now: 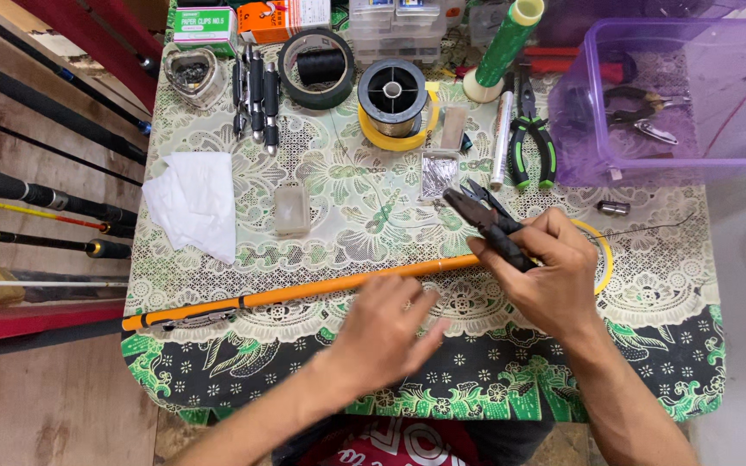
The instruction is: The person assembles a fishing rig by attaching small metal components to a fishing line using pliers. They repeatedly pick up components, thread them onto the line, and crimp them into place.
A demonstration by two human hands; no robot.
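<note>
My right hand (550,276) grips a pair of black pliers (485,223), jaws pointing up and left over the table. My left hand (386,332) rests with fingers loosely spread on or just above an orange fishing rod (304,291) that lies slanted across the patterned tablecloth (356,198); whether the fingers pinch the rod is unclear. A yellow ring (602,250) lies partly behind my right hand, and a thin dark wire (649,229) runs off to the right.
Along the far side lie a white tissue (193,203), a small clear box (291,210), black tape (316,67), a line spool (392,93), a green thread cone (504,47), green-handled pliers (530,129) and a purple tub (675,95). Several rods (45,198) lie to the left.
</note>
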